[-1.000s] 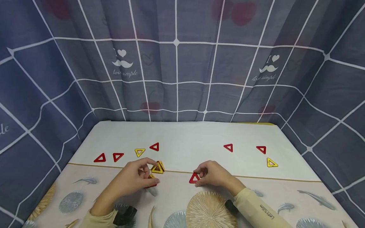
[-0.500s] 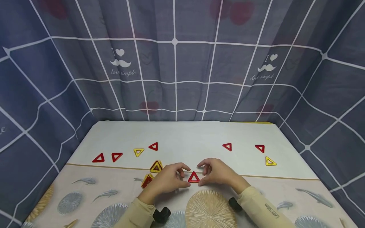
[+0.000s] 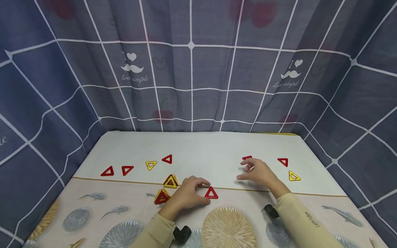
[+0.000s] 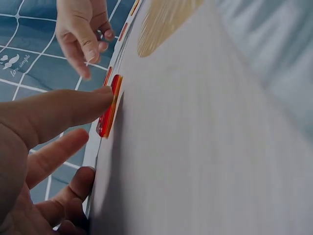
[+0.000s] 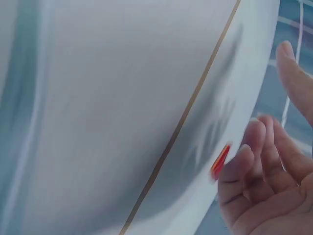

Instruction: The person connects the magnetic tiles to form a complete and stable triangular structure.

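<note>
My left hand [image 3: 190, 193] is beside a red triangle tile [image 3: 211, 193] on the cloth in the middle. In the left wrist view the thumb overlaps the edge of that red tile [image 4: 111, 107], while the other fingers are spread apart from it. Farther right, my right hand [image 3: 260, 174] holds nothing, its thumb and fingers parted. Its fingertips are close to another red triangle tile [image 3: 247, 157], partly hidden behind them in the head view. Left of my left hand stand two small yellow and red pyramids of triangle pieces, one behind [image 3: 170, 181] and one in front [image 3: 162, 196].
At the left lie red triangles [image 3: 107, 171] [image 3: 127, 170] [image 3: 167, 158] and a yellow triangle [image 3: 151, 165]. Over on the right are a red triangle [image 3: 283, 162] and a yellow triangle [image 3: 294, 176]. A checked curtain [image 3: 204, 69] surrounds the table.
My left hand has left the front pyramid and moved right to the middle red triangle. My right hand has let go of that triangle and moved right and away from me.
</note>
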`<move>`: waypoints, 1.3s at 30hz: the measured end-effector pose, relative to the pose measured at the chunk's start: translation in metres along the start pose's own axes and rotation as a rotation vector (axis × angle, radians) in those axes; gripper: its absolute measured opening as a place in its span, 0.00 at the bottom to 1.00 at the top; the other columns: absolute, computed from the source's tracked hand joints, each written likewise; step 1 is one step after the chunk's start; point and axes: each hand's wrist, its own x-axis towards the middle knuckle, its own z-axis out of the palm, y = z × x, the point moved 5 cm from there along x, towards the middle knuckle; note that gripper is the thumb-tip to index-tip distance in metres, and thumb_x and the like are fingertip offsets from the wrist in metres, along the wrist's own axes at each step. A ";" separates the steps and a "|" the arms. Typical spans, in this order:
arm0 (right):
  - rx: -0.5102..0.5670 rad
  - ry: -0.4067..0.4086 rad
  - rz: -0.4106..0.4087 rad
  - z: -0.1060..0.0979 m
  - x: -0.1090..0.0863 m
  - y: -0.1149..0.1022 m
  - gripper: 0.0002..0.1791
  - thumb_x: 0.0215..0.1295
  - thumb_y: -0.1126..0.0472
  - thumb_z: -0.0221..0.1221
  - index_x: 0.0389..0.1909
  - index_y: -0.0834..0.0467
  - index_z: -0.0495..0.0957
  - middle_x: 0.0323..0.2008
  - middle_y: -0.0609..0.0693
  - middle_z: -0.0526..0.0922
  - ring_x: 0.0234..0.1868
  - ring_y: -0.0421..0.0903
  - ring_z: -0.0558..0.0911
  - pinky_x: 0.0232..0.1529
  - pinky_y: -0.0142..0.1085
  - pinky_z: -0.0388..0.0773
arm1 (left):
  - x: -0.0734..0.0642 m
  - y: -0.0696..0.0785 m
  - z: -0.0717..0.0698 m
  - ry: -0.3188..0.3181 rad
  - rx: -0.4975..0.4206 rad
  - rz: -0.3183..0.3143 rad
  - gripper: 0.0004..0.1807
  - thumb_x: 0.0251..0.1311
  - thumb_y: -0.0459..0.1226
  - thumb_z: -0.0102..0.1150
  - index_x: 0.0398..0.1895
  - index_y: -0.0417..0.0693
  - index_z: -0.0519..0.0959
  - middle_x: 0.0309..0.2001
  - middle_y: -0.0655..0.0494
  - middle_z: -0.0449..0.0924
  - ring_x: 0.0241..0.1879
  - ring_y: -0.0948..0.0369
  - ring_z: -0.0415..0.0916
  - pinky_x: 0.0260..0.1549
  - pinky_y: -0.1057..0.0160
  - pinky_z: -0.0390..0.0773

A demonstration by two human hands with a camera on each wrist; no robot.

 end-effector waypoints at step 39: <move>-0.207 -0.072 0.091 -0.017 0.048 0.044 0.32 0.66 0.54 0.67 0.67 0.64 0.72 0.55 0.70 0.73 0.58 0.66 0.71 0.60 0.62 0.66 | 0.007 -0.004 -0.002 -0.071 -0.004 -0.036 0.22 0.45 0.42 0.79 0.48 0.59 0.86 0.41 0.60 0.72 0.46 0.58 0.66 0.44 0.55 0.70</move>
